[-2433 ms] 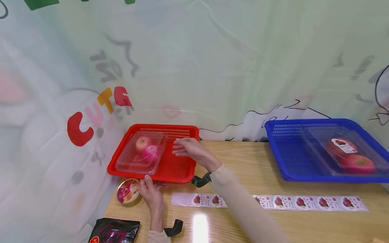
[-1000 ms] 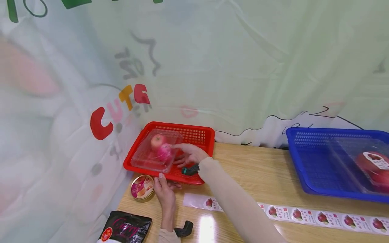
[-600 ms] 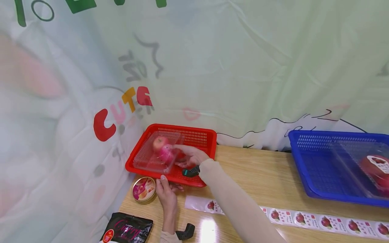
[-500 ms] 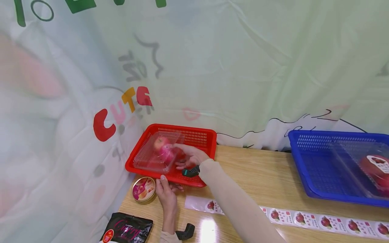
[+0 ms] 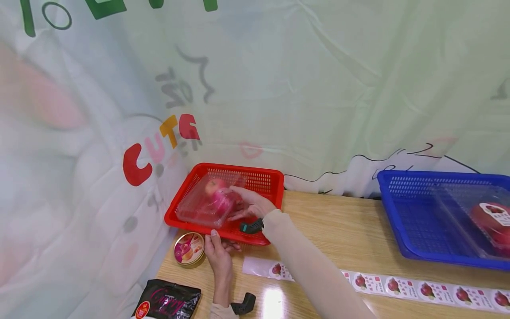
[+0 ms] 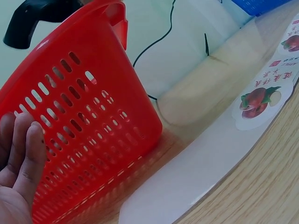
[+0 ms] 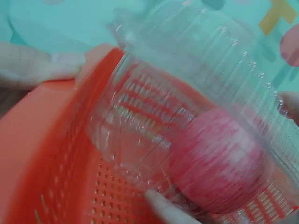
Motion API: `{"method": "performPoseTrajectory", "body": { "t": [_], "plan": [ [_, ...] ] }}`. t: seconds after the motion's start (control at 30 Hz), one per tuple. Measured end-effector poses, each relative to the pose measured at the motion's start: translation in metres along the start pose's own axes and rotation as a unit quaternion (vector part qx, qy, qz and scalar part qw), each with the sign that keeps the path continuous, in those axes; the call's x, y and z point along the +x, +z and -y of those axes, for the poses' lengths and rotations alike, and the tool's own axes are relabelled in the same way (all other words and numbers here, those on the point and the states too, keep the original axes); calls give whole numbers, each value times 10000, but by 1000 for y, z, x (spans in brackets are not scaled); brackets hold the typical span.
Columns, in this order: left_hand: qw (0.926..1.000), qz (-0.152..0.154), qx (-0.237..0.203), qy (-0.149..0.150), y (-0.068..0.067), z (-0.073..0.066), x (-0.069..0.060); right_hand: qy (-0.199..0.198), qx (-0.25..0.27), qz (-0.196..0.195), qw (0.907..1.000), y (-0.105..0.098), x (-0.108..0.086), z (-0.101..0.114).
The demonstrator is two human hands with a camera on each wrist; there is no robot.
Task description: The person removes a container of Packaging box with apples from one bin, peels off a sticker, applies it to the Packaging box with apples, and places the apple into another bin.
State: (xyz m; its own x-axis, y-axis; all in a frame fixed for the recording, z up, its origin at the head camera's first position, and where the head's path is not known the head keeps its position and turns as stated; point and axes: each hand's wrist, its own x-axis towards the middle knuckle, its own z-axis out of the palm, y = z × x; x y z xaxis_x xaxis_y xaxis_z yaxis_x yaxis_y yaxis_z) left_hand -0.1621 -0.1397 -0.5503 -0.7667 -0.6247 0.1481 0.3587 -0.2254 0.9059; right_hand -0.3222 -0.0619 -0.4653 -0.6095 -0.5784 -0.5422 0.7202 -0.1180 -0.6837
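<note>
In the head view, a clear plastic box point(image 5: 197, 212) with two red apples point(image 5: 222, 199) sits tilted inside the red basket point(image 5: 255, 240). My right hand point(image 5: 252, 204) holds the box by its right side, thumb on top and fingers lower down. The right wrist view shows the box's ribbed lid point(image 7: 201, 51) and one apple point(image 7: 217, 161) close up, with a fingertip point(image 7: 163, 207) under the box. My left hand point(image 5: 219, 254) grips the basket's front rim, its thumb on the rim. Its fingers point(image 6: 30, 154) lie along the outer wall in the left wrist view.
Right of the basket stands a blue basket point(image 5: 406, 221) with a labelled clear box of apples point(image 5: 492, 221). A strip of apple stickers point(image 5: 392, 285) crosses the table point(image 5: 318, 221). A round tin point(image 5: 188, 249) and a black packet point(image 5: 165, 299) lie front left. A printed curtain point(image 5: 279, 88) hangs behind.
My right hand has come down from above the basket onto the box's right side. In the last half second the box has shifted slightly right and tilted. The left hand stays at the rim.
</note>
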Motion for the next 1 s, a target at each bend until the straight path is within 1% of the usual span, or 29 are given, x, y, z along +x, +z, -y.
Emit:
{"method": "performPoseTrajectory", "body": {
  "t": [0.13,0.27,0.4,0.5,0.57,0.73,0.8,1.0],
  "plan": [
    [10000,-34,-88,3,1,-1,-2,-36,146,68,9999,3,-11,7],
    [9998,-40,-183,-8,1,-1,-3,-166,226,127,9995,5,-26,15],
    [9998,-69,-155,-47,1,-1,-3,-356,116,266,9989,7,-44,23],
    [9999,-89,-54,-104,1,-1,-3,-437,25,344,9984,9,-61,27],
    [9999,-73,-67,-136,1,-1,-4,-475,0,359,9982,9,-74,30],
    [9997,-56,-226,-14,0,-2,-5,-716,-130,411,9965,5,-107,32],
    [9997,-44,-248,19,1,-3,-5,-821,-155,395,9957,2,-120,32],
    [9998,-105,-112,-145,2,-5,-5,-1128,-384,302,9924,-17,-157,28]
  ]
}}
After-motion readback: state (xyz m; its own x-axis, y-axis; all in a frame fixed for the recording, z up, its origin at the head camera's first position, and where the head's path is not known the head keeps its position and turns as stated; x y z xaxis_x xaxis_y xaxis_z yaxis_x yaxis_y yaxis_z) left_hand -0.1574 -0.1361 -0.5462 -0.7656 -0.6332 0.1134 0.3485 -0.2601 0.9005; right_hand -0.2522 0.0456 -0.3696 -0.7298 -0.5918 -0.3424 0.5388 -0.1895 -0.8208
